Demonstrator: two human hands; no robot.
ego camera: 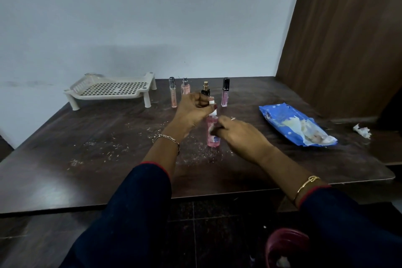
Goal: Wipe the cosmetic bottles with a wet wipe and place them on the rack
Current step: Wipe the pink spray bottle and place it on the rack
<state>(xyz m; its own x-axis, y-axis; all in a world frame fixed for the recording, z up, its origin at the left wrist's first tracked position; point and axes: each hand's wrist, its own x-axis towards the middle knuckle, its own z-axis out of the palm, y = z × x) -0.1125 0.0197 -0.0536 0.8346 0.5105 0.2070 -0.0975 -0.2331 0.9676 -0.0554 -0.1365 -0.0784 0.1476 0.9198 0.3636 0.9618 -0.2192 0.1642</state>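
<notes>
A tall pink spray bottle point(212, 137) with a white top stands upright on the dark table point(87, 159). My left hand point(193, 111) pinches its white top. My right hand point(241, 135) presses a small white wet wipe point(212, 131) against the bottle's side. Behind them stand several small bottles: a slim pink tube point(173, 93), a pink perfume point(185, 87), a black bottle with a gold sprayer point(205, 89) and a lilac gloss tube with a black cap point(225, 93). The cream perforated rack point(113, 89) stands empty at the back left.
A blue wet-wipe pack point(293, 124) lies open at the right, with a crumpled used wipe point(362, 130) beyond it. White crumbs are scattered over the table's middle. A wooden panel point(348, 39) rises at the right. A red bin point(287, 248) sits on the floor.
</notes>
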